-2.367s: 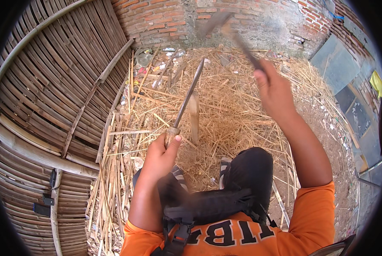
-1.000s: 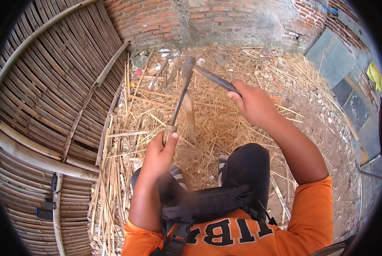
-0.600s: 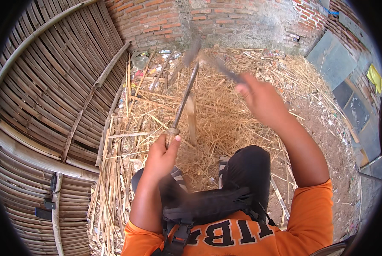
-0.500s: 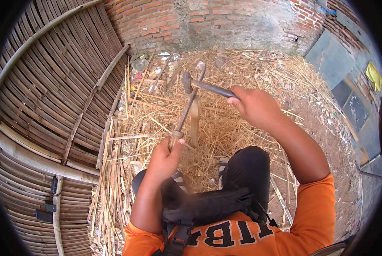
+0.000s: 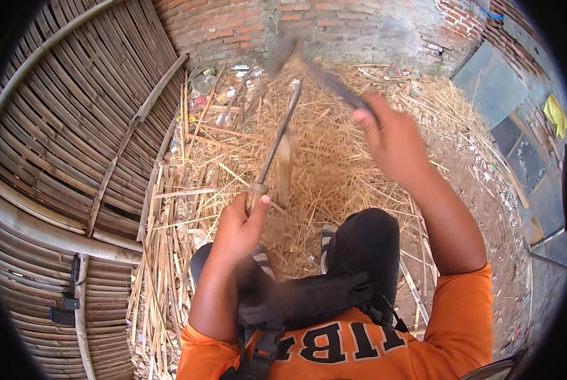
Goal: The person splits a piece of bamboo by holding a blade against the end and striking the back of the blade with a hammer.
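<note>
My left hand (image 5: 239, 227) is wrapped round the wooden handle of a long, narrow-bladed machete (image 5: 274, 150). Its dark blade points up and away, with the tip slightly bent. Behind the blade stands an upright wooden stake (image 5: 284, 170); whether the two touch, I cannot tell. My right hand (image 5: 394, 144) grips a hammer (image 5: 339, 87) by its dark handle. The hammer's head is raised beyond the machete's tip, blurred by motion and apart from the blade.
Straw and split bamboo strips (image 5: 166, 272) cover the ground. A bamboo slat wall (image 5: 74, 126) rises at left, a brick wall (image 5: 232, 28) at the back. Grey sheets (image 5: 491, 82) lean at right beside a yellow cloth (image 5: 554, 116). My bent knees (image 5: 366, 244) are close by.
The hammer has lifted away from the machete blade, up and toward the back wall, with my right hand rising too. My left hand still holds the machete, in nearly the same place.
</note>
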Motion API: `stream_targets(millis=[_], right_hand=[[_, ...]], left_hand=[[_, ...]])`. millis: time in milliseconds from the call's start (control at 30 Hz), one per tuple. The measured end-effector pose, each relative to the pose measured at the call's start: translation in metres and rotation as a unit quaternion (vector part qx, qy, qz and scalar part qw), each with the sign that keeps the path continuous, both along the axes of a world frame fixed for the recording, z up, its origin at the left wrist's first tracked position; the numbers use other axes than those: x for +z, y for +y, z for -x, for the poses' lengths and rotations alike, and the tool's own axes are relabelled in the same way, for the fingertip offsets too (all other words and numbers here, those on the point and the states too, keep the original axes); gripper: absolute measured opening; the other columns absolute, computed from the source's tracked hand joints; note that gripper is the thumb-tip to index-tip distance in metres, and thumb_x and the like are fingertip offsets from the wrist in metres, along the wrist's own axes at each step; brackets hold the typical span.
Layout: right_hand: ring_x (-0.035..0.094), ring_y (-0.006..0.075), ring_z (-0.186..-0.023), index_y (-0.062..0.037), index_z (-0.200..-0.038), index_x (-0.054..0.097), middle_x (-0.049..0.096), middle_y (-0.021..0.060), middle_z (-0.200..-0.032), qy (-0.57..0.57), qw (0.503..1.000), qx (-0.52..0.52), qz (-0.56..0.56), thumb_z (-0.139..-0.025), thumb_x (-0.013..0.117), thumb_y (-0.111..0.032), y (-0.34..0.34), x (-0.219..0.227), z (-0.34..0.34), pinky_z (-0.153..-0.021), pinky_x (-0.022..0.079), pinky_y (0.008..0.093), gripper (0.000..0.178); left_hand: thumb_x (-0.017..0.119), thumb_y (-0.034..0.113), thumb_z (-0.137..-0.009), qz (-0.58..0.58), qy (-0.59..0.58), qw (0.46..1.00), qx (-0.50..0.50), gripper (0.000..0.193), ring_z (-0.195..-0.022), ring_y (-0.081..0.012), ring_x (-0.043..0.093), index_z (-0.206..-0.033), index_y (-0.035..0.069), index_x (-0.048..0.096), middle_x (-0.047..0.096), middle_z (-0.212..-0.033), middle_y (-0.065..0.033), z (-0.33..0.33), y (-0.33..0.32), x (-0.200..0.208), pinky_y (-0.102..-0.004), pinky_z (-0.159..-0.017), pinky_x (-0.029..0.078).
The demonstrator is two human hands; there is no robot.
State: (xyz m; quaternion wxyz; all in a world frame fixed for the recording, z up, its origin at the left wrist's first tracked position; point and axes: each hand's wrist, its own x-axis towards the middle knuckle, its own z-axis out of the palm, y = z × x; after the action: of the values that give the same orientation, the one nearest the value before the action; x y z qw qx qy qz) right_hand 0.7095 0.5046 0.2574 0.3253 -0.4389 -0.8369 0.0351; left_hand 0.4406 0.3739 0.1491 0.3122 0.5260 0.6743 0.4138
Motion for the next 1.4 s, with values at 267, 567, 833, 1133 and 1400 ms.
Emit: stream_targets(millis=[267, 567, 833, 1133, 1400], right_hand=[[0.061, 0.0266, -0.052, -0.0077, -0.12, 0.058, 0.062, 0.0099, -0.065, -0.039, 0.999, -0.013, -0.011, -0.107, 0.045, -0.05, 0.013, -0.038, -0.012, -0.049, 0.049, 0.0418, 0.046], [0.064, 0.0264, -0.057, -0.0082, -0.126, 0.058, 0.065, 0.0128, -0.071, 0.188, 0.982, -0.027, 0.018, -0.107, 0.049, -0.048, 0.006, -0.029, -0.005, -0.053, 0.048, 0.0403, 0.044], [0.058, 0.0204, -0.059, -0.0047, -0.099, 0.056, 0.057, 0.0066, -0.068, 0.244, 0.943, 0.009, 0.225, -0.105, 0.057, -0.043, -0.006, -0.071, 0.004, -0.055, 0.046, 0.0375, 0.039], [0.062, 0.0181, -0.072, -0.0027, -0.097, 0.055, 0.061, 0.0065, -0.084, 0.318, 0.922, 0.103, 0.196, -0.089, 0.08, -0.032, -0.068, -0.141, 0.056, -0.067, 0.05, 0.035, 0.04], [0.069, 0.0166, -0.085, -0.0017, -0.108, 0.048, 0.065, 0.011, -0.095, 0.387, 0.833, 0.119, 0.377, -0.09, 0.077, -0.008, -0.077, -0.124, 0.06, -0.072, 0.056, 0.03, 0.034]], left_hand=[[0.062, 0.039, -0.104, 0.004, -0.017, 1.0, 0.001, 0.039, -0.051, -0.0069, 0.051, -0.103, 0.0, 0.058, 0.051, -0.064, 0.0024, -0.001, 0.004, 0.001, -0.0265, -0.048, 0.045], [0.063, 0.038, -0.103, -0.003, -0.024, 0.999, 0.024, 0.043, -0.06, -0.0139, 0.051, -0.103, -0.004, 0.065, 0.058, -0.065, -0.0067, 0.0, 0.0, -0.004, -0.0343, -0.058, 0.044], [0.059, 0.041, -0.105, 0.038, -0.11, 0.993, 0.013, 0.039, -0.051, -0.0103, 0.052, -0.1, 0.002, 0.057, 0.053, -0.067, -0.0009, -0.012, 0.009, 0.003, -0.0272, -0.048, 0.046], [0.045, 0.035, -0.11, 0.098, -0.362, 0.922, -0.09, 0.035, -0.076, -0.0149, 0.06, -0.118, 0.002, 0.052, 0.063, -0.094, -0.0083, -0.055, 0.031, 0.006, -0.0336, -0.062, 0.049], [0.048, 0.04, -0.109, 0.002, -0.313, 0.947, -0.078, 0.05, -0.111, -0.0315, 0.062, -0.136, -0.002, 0.049, 0.06, -0.118, -0.021, -0.058, 0.045, -0.017, -0.0424, -0.097, 0.049]])
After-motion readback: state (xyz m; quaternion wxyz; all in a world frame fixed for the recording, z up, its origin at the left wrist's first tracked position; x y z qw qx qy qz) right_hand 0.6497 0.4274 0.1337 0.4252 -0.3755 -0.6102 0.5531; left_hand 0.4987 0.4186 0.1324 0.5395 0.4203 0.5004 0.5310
